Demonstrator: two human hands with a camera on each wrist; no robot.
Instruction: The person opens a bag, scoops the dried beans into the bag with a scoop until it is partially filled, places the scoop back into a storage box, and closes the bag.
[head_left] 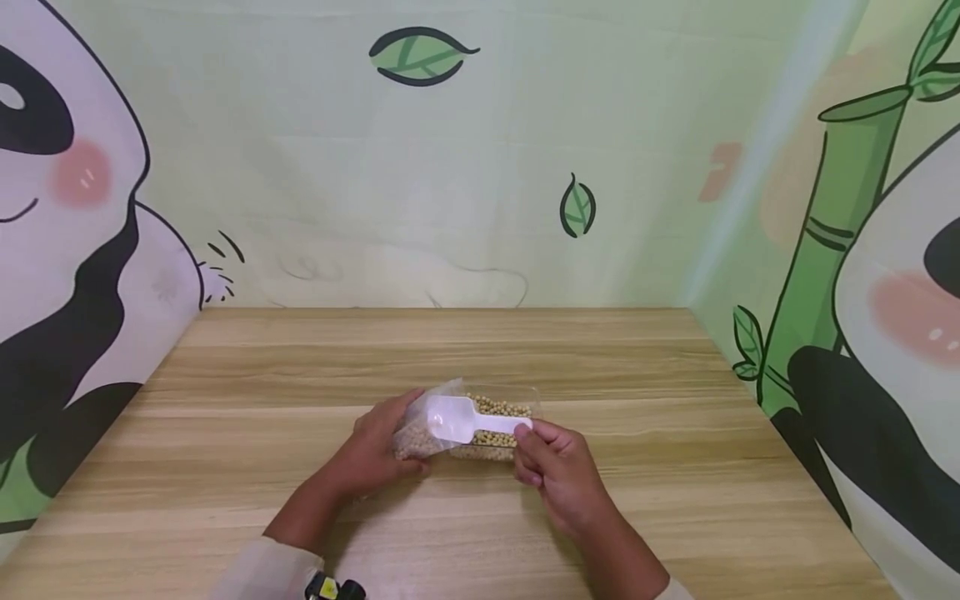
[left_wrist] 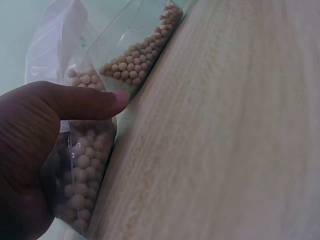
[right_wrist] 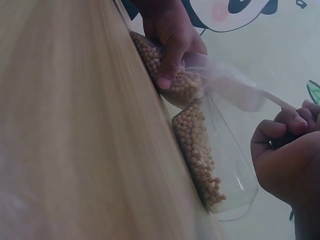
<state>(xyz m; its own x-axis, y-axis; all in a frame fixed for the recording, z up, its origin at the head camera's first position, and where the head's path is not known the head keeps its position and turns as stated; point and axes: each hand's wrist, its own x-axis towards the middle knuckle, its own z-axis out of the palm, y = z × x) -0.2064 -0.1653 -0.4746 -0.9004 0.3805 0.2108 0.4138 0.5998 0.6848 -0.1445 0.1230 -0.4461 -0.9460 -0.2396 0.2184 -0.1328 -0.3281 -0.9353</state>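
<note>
In the head view my left hand (head_left: 377, 448) grips a clear plastic bag (head_left: 412, 440) of small round beige balls, which stands on the table with its mouth leaning right. The left wrist view shows the thumb across the bag (left_wrist: 92, 170). My right hand (head_left: 562, 477) pinches the handle end of a white plastic scoop (head_left: 452, 419). The scoop's broad head lies at the bag's mouth, seen through the film; whether it holds balls I cannot tell. A clear box (right_wrist: 230, 175), partly filled with similar balls (right_wrist: 195, 145), touches or nearly touches the bag, below the scoop's handle.
The wood-grain table (head_left: 465, 350) runs back to a wall covering (head_left: 480, 167) printed with pandas, leaves and bamboo. Printed side walls stand at left and right. A dark device with a yellow mark (head_left: 328, 587) sits at my left wrist.
</note>
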